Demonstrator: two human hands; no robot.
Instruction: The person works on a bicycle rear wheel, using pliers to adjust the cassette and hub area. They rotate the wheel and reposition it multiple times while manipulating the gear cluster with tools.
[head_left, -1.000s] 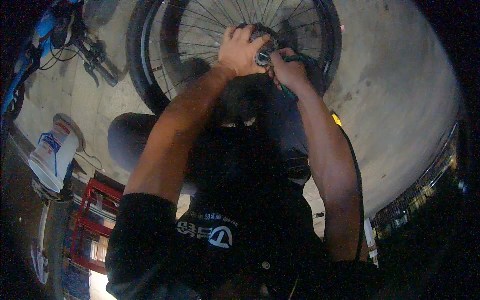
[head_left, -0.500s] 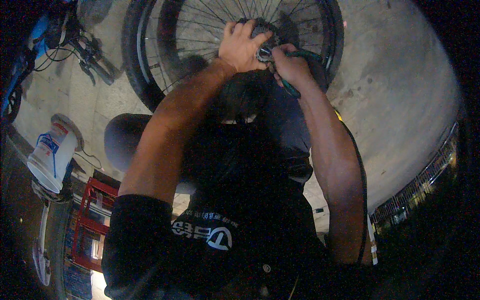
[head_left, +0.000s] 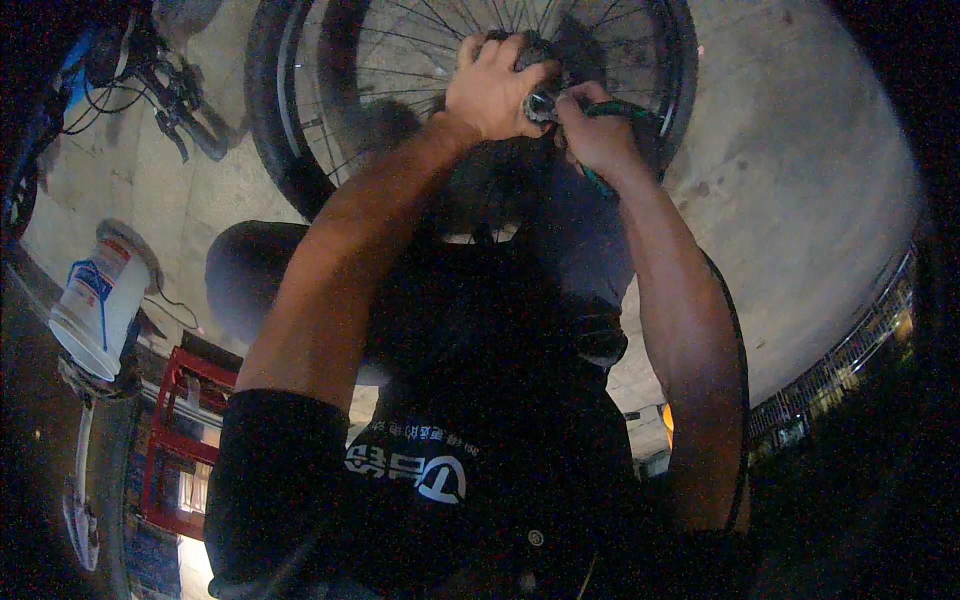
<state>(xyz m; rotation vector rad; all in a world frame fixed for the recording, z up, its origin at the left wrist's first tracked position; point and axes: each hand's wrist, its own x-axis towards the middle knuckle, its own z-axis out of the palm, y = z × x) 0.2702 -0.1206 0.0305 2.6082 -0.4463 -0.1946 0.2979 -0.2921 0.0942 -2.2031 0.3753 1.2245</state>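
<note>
A bicycle wheel (head_left: 355, 40) with thin spokes and a black tyre lies before me, my dark-clothed legs bent beneath its near side. My left hand (head_left: 490, 90) is wrapped over the dark sprocket cluster at the hub (head_left: 540, 105), fingers curled on its teeth. Just right of it, my right hand (head_left: 600, 130) grips a green-handled tool (head_left: 625, 108), probably pliers, whose metal head meets the hub's centre. The tool's jaws are partly hidden by my fingers.
A blue bicycle (head_left: 80, 70) with black handlebar and cables is at upper left. Lower left are a white bucket (head_left: 100, 310) and a red metal rack (head_left: 170, 430). A pale tiled floor (head_left: 800, 180) surrounds me; a metal railing (head_left: 840, 360) runs at far right.
Both hands and the tool have shifted slightly to the right and up, with the hub and wheel shifting similarly in view. Both holds look the same.
</note>
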